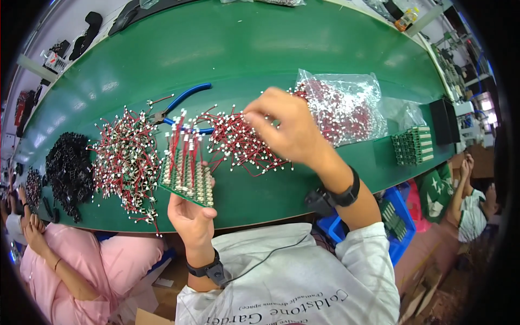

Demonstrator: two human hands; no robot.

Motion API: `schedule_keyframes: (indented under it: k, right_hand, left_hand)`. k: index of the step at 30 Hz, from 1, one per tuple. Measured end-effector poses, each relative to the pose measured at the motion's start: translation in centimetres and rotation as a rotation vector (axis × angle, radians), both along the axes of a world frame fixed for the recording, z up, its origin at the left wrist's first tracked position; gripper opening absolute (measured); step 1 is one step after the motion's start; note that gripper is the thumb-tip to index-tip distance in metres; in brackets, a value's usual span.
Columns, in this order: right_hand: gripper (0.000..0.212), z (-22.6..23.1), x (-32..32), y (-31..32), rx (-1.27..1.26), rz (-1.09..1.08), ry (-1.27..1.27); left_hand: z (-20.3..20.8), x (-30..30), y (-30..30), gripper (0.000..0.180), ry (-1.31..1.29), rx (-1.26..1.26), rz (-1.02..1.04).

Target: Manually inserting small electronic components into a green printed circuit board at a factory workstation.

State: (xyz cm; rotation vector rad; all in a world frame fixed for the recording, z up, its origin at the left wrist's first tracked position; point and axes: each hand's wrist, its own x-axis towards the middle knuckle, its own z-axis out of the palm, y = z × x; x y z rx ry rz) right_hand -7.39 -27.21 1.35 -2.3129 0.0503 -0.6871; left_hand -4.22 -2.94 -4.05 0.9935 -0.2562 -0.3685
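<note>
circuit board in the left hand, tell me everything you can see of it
The green circuit board panel looks thin and rigid, covered in rows of small whitish connectors. Red wires with white plugs stand up from part of it. It is held tilted over the green bench, supported from below by the left hand, thumb by its near right corner.

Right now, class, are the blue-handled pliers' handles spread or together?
Spread: the pliers lie with blue handles apart, green table showing between.

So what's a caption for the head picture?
Left hand holds a green board; right hand is near red wires.
</note>
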Motion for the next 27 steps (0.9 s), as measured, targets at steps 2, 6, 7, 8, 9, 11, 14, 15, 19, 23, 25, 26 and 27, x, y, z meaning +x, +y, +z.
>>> schedule_keyframes:
  k: [2, 6, 7, 8, 9, 11, 14, 15, 19, 23, 25, 26, 27]
  right_hand:
    - [0.009, -1.3, 0.5, -1.3, -0.114, -0.116, -0.001]
    - [0.010, -2.7, 1.3, -1.3, -0.237, -0.155, 0.172]
    - [0.010, -2.8, 1.7, -0.9, -0.236, -0.114, 0.212]
    - [0.009, -3.3, 2.4, -0.9, -0.248, -0.098, 0.119]
    - [0.009, -3.1, 2.6, -0.7, -0.241, -0.080, 0.100]
    - [0.006, -2.5, 2.9, -0.5, -0.158, -0.060, 0.016]
    - [0.007, -1.7, 1.9, -0.3, 0.099, -0.043, 0.089]
    - [0.008, -2.0, 1.5, -0.1, 0.203, -0.043, 0.078]
    - [0.008, -2.2, 0.3, -0.4, 0.673, 0.153, 0.009]
    - [0.010, -3.2, 0.9, -0.6, 0.932, 0.263, -0.107]
    - [0.010, -3.1, 1.1, -0.6, 1.017, 0.310, -0.129]
    - [0.009, -2.5, 1.2, -0.4, 1.115, 0.292, -0.127]
    - [0.008, -2.0, 1.2, -0.2, 1.213, 0.272, -0.123]
  left_hand:
    - [-0.7, 0.4, 0.2, 0.089, 0.009, 0.021, 0.015]
    - [-1.0, 1.0, -0.1, 0.091, 0.035, 0.006, -0.005]
    - [-0.8, 1.1, 0.2, 0.091, 0.025, 0.009, 0.008]
    - [-0.4, 1.1, 0.4, 0.090, 0.021, -0.001, 0.010]
    - [0.0, 1.2, 0.8, 0.090, 0.013, -0.007, 0.017]
    - [0.4, 1.1, 1.0, 0.084, 0.016, -0.029, 0.043]
    - [-0.1, 0.9, 1.2, 0.067, 0.094, -0.048, -0.032]
    - [-1.6, 0.8, 1.4, 0.066, 0.061, -0.054, -0.076]
    - [-2.0, 0.2, 0.9, 0.068, 0.075, -0.149, -0.186]
    - [-1.2, 0.1, 0.8, 0.070, 0.004, -0.113, -0.099]
    - [-1.0, 0.3, 0.9, 0.070, -0.005, -0.105, -0.110]
    - [-0.9, 0.4, 1.0, 0.070, -0.006, -0.099, -0.108]
    - [-0.8, 0.5, 1.0, 0.070, -0.006, -0.093, -0.106]
